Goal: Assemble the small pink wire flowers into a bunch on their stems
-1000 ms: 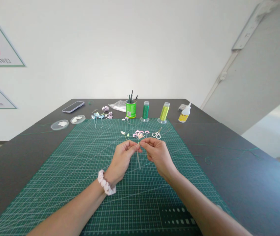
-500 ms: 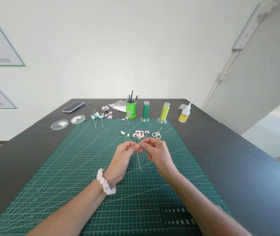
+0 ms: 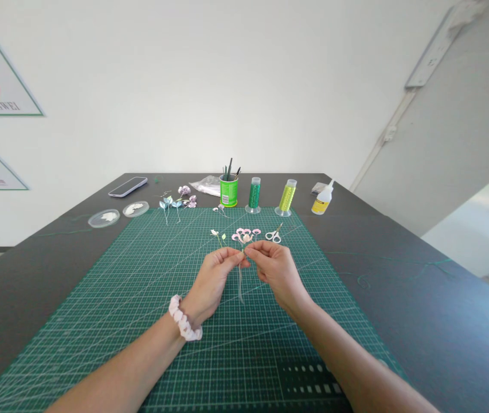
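Fingertips of my left hand (image 3: pixel 215 276) and my right hand (image 3: pixel 275 268) meet over the green cutting mat (image 3: pixel 149 298). Between them they pinch the stem of a small pale pink flower (image 3: pixel 246 238), whose head shows just above the fingers. Thin pale stem ends (image 3: pixel 240 287) hang below the grip. Both hands are closed; the exact pinch point is partly hidden by the fingers. Just beyond lie pink ring-shaped petals (image 3: pixel 256 232), a small white flower bud (image 3: pixel 214 233) on a stem, and white-handled scissors (image 3: pixel 276 236).
Behind stand a green can (image 3: pixel 229 192) of tools, a dark green thread spool (image 3: pixel 254 196), a yellow-green spool (image 3: pixel 286 198) and a glue bottle (image 3: pixel 322 199). Blue flowers (image 3: pixel 171 202), purple flowers (image 3: pixel 190 201), two shallow dishes (image 3: pixel 104 218) and a phone (image 3: pixel 128 187) lie at the left.
The flower head has turned slightly between my fingers, and the hanging stem ends have swung a little to the left. Both hands keep nearly the same place.
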Demonstrator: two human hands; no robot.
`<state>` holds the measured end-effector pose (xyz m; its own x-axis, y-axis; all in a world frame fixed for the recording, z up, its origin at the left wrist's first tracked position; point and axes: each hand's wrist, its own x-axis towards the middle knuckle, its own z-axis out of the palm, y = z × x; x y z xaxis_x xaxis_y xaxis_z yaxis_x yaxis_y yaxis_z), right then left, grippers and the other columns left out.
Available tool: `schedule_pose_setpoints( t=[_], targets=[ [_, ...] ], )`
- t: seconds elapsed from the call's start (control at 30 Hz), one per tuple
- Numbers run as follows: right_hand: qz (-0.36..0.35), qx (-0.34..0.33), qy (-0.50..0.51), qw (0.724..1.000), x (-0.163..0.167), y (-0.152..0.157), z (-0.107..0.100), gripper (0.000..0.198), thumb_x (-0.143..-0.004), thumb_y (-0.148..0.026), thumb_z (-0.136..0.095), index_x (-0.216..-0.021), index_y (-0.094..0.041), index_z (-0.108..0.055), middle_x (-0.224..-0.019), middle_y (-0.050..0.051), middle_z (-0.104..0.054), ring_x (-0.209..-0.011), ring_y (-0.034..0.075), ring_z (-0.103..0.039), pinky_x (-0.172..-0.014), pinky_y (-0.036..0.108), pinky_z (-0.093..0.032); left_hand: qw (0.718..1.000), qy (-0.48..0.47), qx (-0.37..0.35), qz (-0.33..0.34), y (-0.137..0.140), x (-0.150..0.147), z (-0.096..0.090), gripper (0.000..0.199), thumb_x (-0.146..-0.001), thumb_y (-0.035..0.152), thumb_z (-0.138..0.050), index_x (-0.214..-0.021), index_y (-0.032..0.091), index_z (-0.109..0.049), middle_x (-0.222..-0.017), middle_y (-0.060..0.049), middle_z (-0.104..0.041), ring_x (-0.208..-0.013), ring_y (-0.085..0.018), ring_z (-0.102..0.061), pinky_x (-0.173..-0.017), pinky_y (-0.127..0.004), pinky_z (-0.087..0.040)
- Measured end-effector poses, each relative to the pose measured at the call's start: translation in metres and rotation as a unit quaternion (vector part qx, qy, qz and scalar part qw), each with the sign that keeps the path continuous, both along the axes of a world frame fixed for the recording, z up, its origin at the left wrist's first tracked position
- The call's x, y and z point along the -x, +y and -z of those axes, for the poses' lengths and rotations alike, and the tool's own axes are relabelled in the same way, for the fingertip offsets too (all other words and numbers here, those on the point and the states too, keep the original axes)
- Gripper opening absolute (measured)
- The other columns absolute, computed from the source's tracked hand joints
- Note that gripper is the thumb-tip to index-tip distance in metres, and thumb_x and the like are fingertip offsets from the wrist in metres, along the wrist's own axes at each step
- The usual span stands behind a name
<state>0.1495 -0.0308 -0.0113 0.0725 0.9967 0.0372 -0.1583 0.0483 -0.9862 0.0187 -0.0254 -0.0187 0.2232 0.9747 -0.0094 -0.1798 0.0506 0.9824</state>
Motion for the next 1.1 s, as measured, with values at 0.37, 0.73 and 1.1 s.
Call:
schedule_pose_setpoints(
  t=[0.37,0.73,1.1],
  targets=[
    [0.001,0.006,-0.005,1.000,-0.0002,-0.0007,-0.0013,0.023,-0.065,-0.038,-0.070,-0.064,-0.016,-0.064,-0.047,-0.006,-0.050,-0.036,0.004,-0.026,-0.034,0.021,-0.017,0.999,-0.031,0.014,0.008,0.0010,-0.0009,0.0010,0.014,-0.074,0.028,-0.068,-0.067,0.017,-0.068,-0.071,-0.004,-0.068,-0.077,-0.018,-0.056,-0.084,-0.034,-0.038],
    [0.003,0.004,-0.001,1.000,-0.0001,-0.0008,-0.0014,0.022,-0.065,-0.037,-0.071,-0.064,-0.016,-0.065,-0.047,-0.006,-0.049,-0.037,0.005,-0.027,-0.035,0.021,-0.018,0.998,-0.050,0.024,0.016,-0.0001,-0.0012,-0.0010,0.014,-0.073,0.028,-0.069,-0.066,0.016,-0.068,-0.070,-0.003,-0.067,-0.075,-0.016,-0.055,-0.083,-0.033,-0.039],
    [0.008,0.010,-0.007,1.000,0.0006,-0.0005,-0.0016,0.022,-0.064,-0.037,-0.070,-0.064,-0.016,-0.064,-0.049,-0.005,-0.052,-0.035,0.004,-0.028,-0.034,0.021,-0.018,0.997,-0.070,0.036,0.019,-0.0007,-0.0022,-0.0017,0.013,-0.073,0.027,-0.070,-0.066,0.017,-0.068,-0.069,-0.002,-0.067,-0.075,-0.016,-0.057,-0.083,-0.032,-0.040]
  ],
)
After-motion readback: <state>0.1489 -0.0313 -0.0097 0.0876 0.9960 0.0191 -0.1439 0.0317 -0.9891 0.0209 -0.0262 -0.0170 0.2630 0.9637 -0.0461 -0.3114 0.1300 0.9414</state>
